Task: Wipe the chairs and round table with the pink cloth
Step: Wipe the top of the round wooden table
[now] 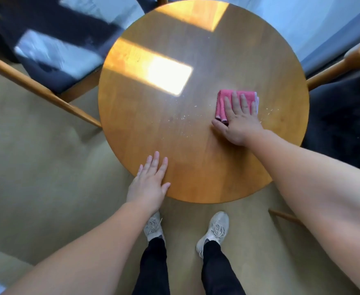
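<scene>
A round wooden table [175, 135] fills the middle of the view, with pale crumbs scattered across its right half. A folded pink cloth [223, 103] lies on the table's right side. My right hand [238, 122] presses flat on the cloth with fingers spread. My left hand [149, 179] rests flat on the table's near left edge, fingers apart, holding nothing. A wooden chair with a dark blue seat [53, 52] stands at the far left. The wooden arm of a second chair [345, 62] shows at the right.
A dark fuzzy rug or cushion [345, 124] lies at the right beside the table. My two feet in pale sneakers [213, 231] stand on the beige floor [47, 177] just in front of the table. Bright sunlight patches cross the tabletop.
</scene>
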Motion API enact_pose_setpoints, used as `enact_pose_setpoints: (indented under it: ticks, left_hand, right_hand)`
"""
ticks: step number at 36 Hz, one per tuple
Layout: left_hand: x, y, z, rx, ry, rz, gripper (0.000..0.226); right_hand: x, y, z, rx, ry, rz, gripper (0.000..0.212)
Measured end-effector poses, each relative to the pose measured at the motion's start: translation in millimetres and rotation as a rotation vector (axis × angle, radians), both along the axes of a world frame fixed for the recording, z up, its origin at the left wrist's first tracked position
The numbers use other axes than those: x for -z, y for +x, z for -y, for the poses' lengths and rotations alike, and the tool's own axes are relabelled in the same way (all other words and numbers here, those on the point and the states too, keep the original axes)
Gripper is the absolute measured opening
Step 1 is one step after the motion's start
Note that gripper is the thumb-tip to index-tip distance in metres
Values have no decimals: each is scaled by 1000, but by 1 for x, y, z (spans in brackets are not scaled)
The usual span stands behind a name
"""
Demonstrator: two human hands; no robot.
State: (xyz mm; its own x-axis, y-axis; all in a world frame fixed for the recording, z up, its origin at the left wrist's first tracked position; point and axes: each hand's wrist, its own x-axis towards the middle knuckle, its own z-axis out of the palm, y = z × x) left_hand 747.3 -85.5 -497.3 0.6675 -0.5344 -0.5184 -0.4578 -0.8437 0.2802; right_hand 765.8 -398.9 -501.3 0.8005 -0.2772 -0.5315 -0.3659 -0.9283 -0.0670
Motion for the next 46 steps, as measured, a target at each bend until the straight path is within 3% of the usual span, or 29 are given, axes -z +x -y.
enact_pose_setpoints:
  ticks: [7,11,19,24,33,39,46]
  left_hand:
    - [4,-1,-2,4,-9,2,67]
    - [3,-1,-2,3,2,2,66]
    - [1,0,1,9,26,0,68]
    - [-2,3,2,21,20,-11,64]
    - [-13,38,-36,68,-18,21,59]
    - [-7,42,-39,53,-48,-58,70]
    - [-2,45,-45,23,-105,-84,77]
  right_hand:
    - [0,-2,-11,-26,18,49,93]
    - [-2,-50,-44,-185,88,55,90]
    - [-6,-152,-125,-294,170,41,83]
    - [-10,-174,-145,-302,186,-25,80]
    - [-12,-147,-128,-326,147,-38,73]
    - [5,-62,-91,-136,117,87,72]
    - [9,45,-43,-75,54,116,75]
